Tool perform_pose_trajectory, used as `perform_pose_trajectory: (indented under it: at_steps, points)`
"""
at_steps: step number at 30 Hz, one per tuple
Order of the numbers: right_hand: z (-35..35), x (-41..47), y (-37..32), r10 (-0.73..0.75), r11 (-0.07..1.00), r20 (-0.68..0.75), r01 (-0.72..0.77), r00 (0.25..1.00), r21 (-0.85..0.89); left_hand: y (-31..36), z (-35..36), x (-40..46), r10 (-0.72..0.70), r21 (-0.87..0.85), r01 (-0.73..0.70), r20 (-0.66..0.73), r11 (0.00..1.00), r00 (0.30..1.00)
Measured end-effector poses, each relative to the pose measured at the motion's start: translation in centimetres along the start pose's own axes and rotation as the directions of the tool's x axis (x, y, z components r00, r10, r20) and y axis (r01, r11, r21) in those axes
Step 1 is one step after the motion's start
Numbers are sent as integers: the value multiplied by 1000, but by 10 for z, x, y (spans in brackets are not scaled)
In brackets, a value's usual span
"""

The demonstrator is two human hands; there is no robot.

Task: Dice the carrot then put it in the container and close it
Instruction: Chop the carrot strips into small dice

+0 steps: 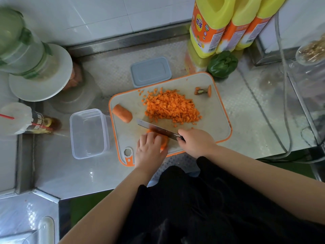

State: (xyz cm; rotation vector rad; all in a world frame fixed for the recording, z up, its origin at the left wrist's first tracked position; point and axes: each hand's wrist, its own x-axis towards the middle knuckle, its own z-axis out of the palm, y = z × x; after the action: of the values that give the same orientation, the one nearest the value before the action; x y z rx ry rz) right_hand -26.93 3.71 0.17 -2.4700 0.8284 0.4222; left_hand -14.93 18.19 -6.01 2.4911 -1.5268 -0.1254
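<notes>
Dark clothing [202,199] fills the near edge, both forearms reaching fwd over the steel surface [73,173].

L hand [149,150]: fingers curled down onto a carrot piece [164,143] on the cutting board [211,124], pinning it. R hand [195,142]: grip wrapped round the knife [154,128] handle, blade running out to the L hand's far side, edge on or just over the pinned piece. Can't tell if it's already in the cut.

Judgement: mid-dicing, well along but not done.

To do this step well:
- keep L fingertips tucked back, knuckles guiding the blade flat
- slice, then strips, then cross-cut; match size to the existing pile
- piece is short, so hold is tight; watch for roll/slip

Beyond the L hand, a carrot stub [122,113] is still whole, needs dicing too. Beyond the knife, diced carrot pile [171,107] mid-board. Trimmed carrot top [203,90] at the board's far corner, prob. scrap.

Clear container [88,132] sits open, nothing in it, just outboard of the L hand, touching or nearly touching the board edge. Grey lid [150,71] lies past the board's far edge, apart from the container.

Far back: yellow bottles [228,23], a green veg [222,64].
</notes>
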Motion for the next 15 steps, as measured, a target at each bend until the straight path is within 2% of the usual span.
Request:
perform_pose_trajectory:
  at_steps: [5,10,15]
  points:
    - [-3,2,-1,28,998,47,-25,999,-65,-25,2,-9,255,62,-249,-116,966,960]
    - [2,0,-6,-53,992,37,57,998,-112,-32,2,-10,248,-58,-255,-108,965,963]
    - [-3,3,-7,-41,997,70,45,997,-70,-40,0,-6,305,-94,-315,-104,944,947]
